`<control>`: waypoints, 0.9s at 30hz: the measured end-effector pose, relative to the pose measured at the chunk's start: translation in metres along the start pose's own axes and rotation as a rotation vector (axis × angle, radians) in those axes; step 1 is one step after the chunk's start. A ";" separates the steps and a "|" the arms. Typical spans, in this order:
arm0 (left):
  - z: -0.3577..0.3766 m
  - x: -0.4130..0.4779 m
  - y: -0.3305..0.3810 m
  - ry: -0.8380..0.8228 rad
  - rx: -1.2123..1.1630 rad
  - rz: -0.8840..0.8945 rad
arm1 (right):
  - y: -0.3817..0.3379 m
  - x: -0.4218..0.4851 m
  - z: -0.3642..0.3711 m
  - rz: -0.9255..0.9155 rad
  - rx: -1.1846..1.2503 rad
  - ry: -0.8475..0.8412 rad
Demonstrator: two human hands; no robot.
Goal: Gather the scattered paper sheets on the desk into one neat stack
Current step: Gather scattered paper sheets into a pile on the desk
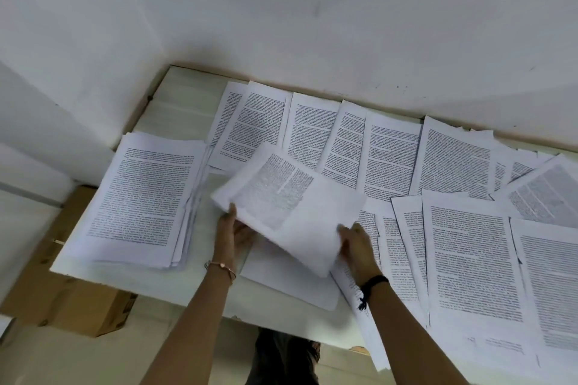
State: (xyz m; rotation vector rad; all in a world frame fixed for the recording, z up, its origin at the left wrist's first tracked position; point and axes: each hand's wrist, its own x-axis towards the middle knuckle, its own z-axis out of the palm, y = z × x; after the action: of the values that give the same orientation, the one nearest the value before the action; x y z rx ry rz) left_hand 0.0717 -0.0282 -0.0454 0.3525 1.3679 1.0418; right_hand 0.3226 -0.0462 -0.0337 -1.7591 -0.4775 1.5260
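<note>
A thick stack of printed sheets (147, 197) lies at the left of the white desk (175, 103). Both hands hold a small bundle of sheets (291, 206) lifted above the desk's middle. My left hand (233, 228) grips its left edge, thumb on top. My right hand (356, 244) grips its lower right corner. A blank-side sheet (291, 284) lies under the bundle near the front edge. Several printed sheets (316, 131) lie overlapping in a row along the back wall. More loose pages (469, 259) cover the right half.
The desk sits in a corner, with white walls (312, 9) behind and to the left. A brown cardboard box (72, 300) stands beneath the desk's left end. Some right-hand sheets (372, 337) overhang the front edge. Dark clothing (281, 356) shows below the desk.
</note>
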 end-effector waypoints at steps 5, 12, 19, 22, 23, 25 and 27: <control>0.011 -0.009 -0.014 0.053 0.204 -0.022 | 0.004 -0.008 0.021 0.040 -0.075 -0.338; -0.018 -0.023 0.021 -0.149 0.567 0.066 | -0.024 0.020 0.032 -0.107 -0.431 -0.269; -0.047 -0.010 0.070 0.276 0.785 0.263 | -0.024 0.013 0.124 -0.288 -0.378 -0.146; -0.073 0.000 0.102 0.454 0.848 0.350 | -0.022 0.008 0.171 -0.313 -0.369 -0.168; -0.084 0.002 0.113 0.507 0.887 0.361 | -0.023 0.006 0.187 -0.325 -0.377 -0.184; -0.107 0.009 0.130 0.604 0.973 0.368 | -0.023 0.000 0.216 -0.370 -0.394 -0.239; -0.132 0.017 0.142 0.692 1.012 0.353 | -0.022 -0.006 0.243 -0.406 -0.455 -0.300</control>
State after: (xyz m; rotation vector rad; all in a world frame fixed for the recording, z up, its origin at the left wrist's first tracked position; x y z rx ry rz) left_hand -0.1065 0.0146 0.0186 1.0708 2.4935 0.6777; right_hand 0.0931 0.0348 -0.0162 -1.6165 -1.3348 1.4581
